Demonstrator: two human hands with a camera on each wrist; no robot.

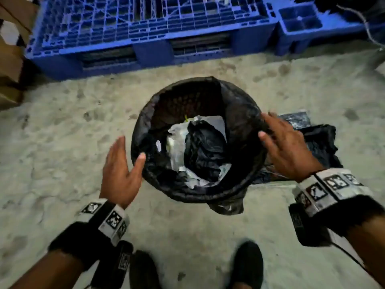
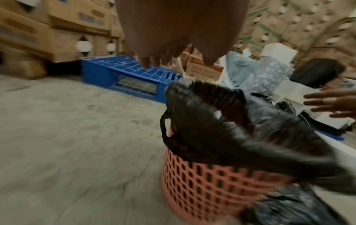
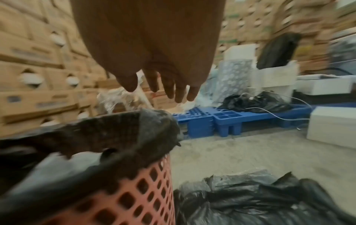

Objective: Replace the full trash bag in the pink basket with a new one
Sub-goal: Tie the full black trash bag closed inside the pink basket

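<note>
Both my hands, left hand (image 1: 118,172) and right hand (image 1: 288,147), hovered spread, fingers holding nothing, at the full bag (image 1: 200,151) rim; next, gather it out of the pink basket (image 2: 202,185).

Bare floor (image 1: 62,142) left of basket (image 2: 202,190); crumpled black bag (image 1: 320,142) just right.

Perforated pink plastic basket (image 2: 202,179), thin glossy crinkled black plastic liner (image 1: 239,105), rough matt concrete floor (image 1: 83,163).

Black wristbands (image 1: 81,238) with white marker tags, black shoes (image 1: 248,265)
</note>
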